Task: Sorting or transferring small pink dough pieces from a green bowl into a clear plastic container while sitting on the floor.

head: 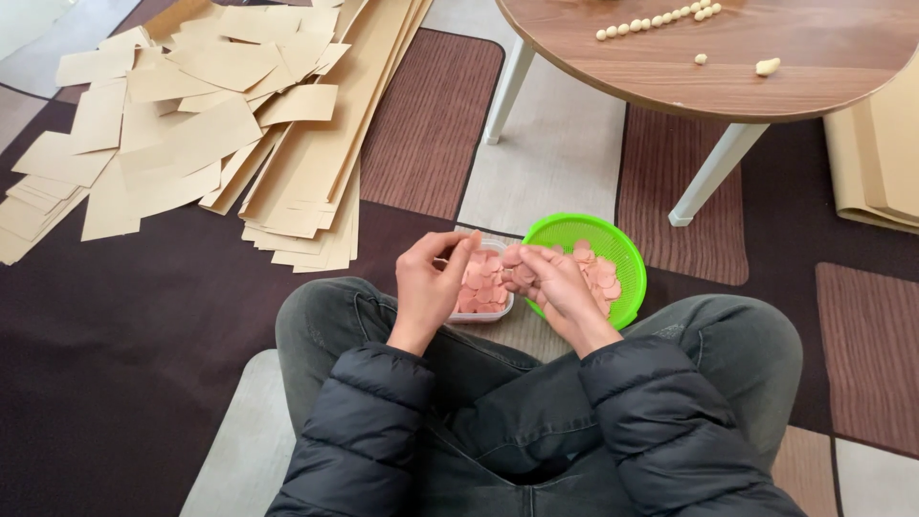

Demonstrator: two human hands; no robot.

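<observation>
The person sits cross-legged on a patterned carpet of dark, brown-ribbed and pale blocks, and both hands meet just ahead of the knees, where little free room is left between the legs and the two containers. The left hand is curled, its fingers bent over the near rim of a small clear plastic tub heaped with thin, flat pink slices; it seems to pinch a slice, though the fingers hide the contact and I cannot tell for sure. The right hand is closed narrowly, fingertips pressed onto pink slices at the gap between the tub and a round bright-green plastic strainer basket, which touches the tub on its right and also holds pink slices. The basket's far rim lies close to a white leg of the low round wooden table, whose smooth edge overhangs the space beyond the hands; small pale beads lie in a line on its top, with a peanut-like piece apart from them. To the far left, well apart from the hands, a loose spread of tan paper strips and sheets covers the carpet. More tan sheets are stacked at the right edge. Dark puffy sleeves and grey trousers fill the near foreground.
</observation>
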